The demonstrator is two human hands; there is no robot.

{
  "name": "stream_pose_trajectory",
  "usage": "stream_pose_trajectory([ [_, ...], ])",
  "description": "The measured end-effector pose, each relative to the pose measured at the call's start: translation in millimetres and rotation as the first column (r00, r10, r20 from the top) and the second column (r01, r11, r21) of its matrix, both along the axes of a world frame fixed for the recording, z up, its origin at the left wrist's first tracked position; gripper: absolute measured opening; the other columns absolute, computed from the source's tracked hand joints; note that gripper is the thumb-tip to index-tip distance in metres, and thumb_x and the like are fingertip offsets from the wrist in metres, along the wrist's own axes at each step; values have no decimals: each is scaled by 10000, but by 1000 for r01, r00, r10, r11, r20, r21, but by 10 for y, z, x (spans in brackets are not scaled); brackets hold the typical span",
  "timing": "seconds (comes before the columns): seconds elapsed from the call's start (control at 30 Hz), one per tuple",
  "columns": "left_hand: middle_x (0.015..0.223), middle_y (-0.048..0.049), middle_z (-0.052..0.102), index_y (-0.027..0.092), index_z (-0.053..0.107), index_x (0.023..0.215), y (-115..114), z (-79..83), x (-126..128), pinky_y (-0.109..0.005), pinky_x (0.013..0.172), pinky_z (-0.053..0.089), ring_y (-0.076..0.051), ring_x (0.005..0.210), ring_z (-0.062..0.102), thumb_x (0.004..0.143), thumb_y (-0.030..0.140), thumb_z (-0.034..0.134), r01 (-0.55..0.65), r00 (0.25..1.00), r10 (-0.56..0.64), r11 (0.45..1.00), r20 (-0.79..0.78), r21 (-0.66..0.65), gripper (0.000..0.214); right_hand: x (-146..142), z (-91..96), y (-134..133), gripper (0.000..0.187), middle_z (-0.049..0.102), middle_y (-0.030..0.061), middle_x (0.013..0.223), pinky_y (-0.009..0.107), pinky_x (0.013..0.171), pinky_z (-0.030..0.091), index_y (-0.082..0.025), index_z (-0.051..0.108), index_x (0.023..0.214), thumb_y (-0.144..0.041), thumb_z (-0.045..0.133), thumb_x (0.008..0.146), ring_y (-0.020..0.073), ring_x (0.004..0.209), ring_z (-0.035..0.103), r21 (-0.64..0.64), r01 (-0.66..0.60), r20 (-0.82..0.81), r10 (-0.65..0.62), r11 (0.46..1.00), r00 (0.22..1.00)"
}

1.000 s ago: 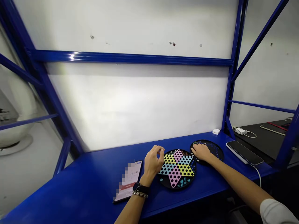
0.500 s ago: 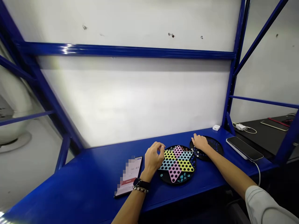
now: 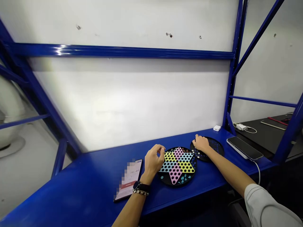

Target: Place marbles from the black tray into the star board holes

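A round black Chinese checkers board (image 3: 168,179) with a pink, yellow and light-blue star of holes lies on the blue tabletop. At its left edge is my left hand (image 3: 153,160), thumb and forefinger brought together in a pinch; whatever is between them is too small to make out. My right hand (image 3: 201,143) rests over the left part of a round black tray or lid (image 3: 217,148) holding small white and dark blue pieces. Its fingers are bent down and closed, and their tips are partly hidden. Turquoise pieces (image 3: 186,179) sit in the near rim compartment of the board.
Left of my left wrist, a phone (image 3: 130,181) with a lit timer lies on the blue tabletop (image 3: 90,179). Another phone on a white block (image 3: 245,148), with a white cable, lies at the right. A small white case (image 3: 217,128) stands at the back, near blue rack posts.
The whole view has shifted slightly. Both hands keep nearly the same places over the board and the black tray, with their fingers closed.
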State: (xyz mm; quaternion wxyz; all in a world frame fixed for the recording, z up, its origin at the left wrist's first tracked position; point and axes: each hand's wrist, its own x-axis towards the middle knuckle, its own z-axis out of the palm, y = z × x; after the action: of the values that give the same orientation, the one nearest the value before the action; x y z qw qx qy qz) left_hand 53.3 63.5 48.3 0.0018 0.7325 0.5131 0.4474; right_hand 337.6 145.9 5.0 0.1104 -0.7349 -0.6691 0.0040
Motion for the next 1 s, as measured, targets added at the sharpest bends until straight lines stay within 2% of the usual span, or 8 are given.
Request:
stream_pose_trajectory([
  [0.17,783,-7,708,238,626,758,5,0,-8,-298,689,460,-180,710,651,923,334,432,11,1000,-11,1000,3,-9,273,4,-6,13,502,694,224,1144,346,826,458,-65,428,1394,-353,424,982,303,1030,693,28,67,-28,-66,997,997],
  [0.37,773,-4,700,235,630,763,5,-16,-8,-297,688,455,-178,710,641,927,327,436,13,1000,-13,1000,3,-4,271,23,-16,65,490,682,269,1138,366,839,474,-11,491,1319,-362,422,985,323,1051,689,17,97,-22,-96,995,995],
  [0.53,773,-3,705,238,627,759,-2,-15,-4,-293,684,458,-176,705,643,925,329,437,12,1000,-12,1000,-6,-13,268,53,-25,67,371,690,242,1145,369,864,467,-61,600,1214,-287,387,1012,319,1068,681,8,23,-4,-23,1000,1000],
  [0.73,781,-11,707,237,633,770,-1,-15,-3,-299,692,463,-183,719,644,932,328,425,14,1000,-14,1000,-21,-21,279,57,-3,27,331,704,187,1108,357,876,445,-137,676,1068,-286,384,1028,290,1047,673,21,-86,-51,87,996,995],
  [0.87,791,-12,712,240,630,765,-1,-12,-7,-298,695,464,-181,723,646,928,332,424,10,1000,-10,1000,-22,-21,278,26,55,-12,327,706,155,983,319,778,431,-145,679,962,-286,390,1024,248,894,665,71,-129,-130,137,989,982],
  [1.0,779,-12,704,241,623,756,-4,-2,-12,-305,692,472,-181,708,638,932,334,422,20,1000,-20,1000,-7,23,282,-189,182,-93,430,643,54,746,268,646,375,-178,632,787,-313,316,1045,162,670,553,149,-176,-232,207,973,950],
])
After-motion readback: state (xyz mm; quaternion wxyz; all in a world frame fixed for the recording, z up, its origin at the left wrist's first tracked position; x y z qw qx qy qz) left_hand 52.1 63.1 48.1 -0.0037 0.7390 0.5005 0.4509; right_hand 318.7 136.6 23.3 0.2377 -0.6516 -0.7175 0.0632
